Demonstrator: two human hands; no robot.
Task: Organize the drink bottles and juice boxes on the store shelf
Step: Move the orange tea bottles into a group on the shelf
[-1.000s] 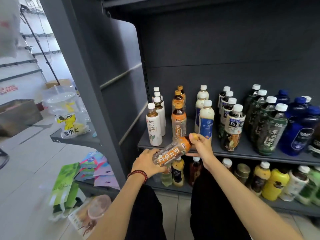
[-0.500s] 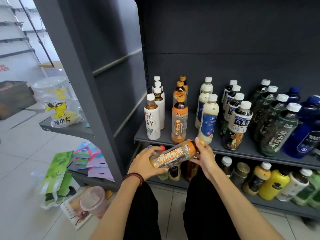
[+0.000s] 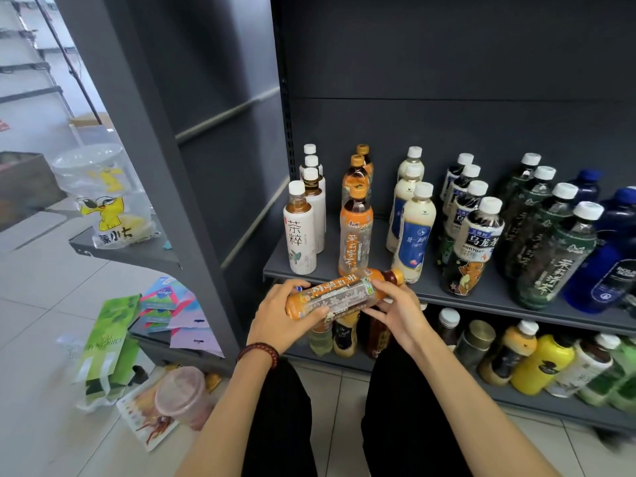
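Held bottle: an orange-label tea bottle [image 3: 344,293] lies almost level in the air, just in front of the upper shelf's front edge near its left corner, with its cap pointing right and slightly up.
Left hand: the left hand [image 3: 278,316] grips the base end, fingers wrapped round from below and thumb on the near side; a beaded bracelet [image 3: 258,351] circles the wrist.
Right hand: the right hand [image 3: 395,309] grips the neck end, fingers curled over the label just short of the cap.
Upper shelf: the grey upper shelf [image 3: 499,295] carries upright bottles in rows running front to back. From the left edge: white-label teas [image 3: 303,235], orange teas [image 3: 356,235] matching the held one, cream drinks with blue labels [image 3: 413,235], dark oolong bottles [image 3: 480,232], green-label teas [image 3: 557,256], blue bottles [image 3: 616,259].
Lower shelf: the lower shelf [image 3: 516,404] holds mixed bottles, some leaning, among them a yellow bottle [image 3: 540,364].
Floor: on the pale tiled floor [image 3: 34,304], left of the shelving, lie a green packet [image 3: 106,342] and a lidded plastic cup [image 3: 179,390].
Side ledge: a clear bag with a yellow cartoon [image 3: 106,204] stands on a grey ledge [image 3: 137,253].
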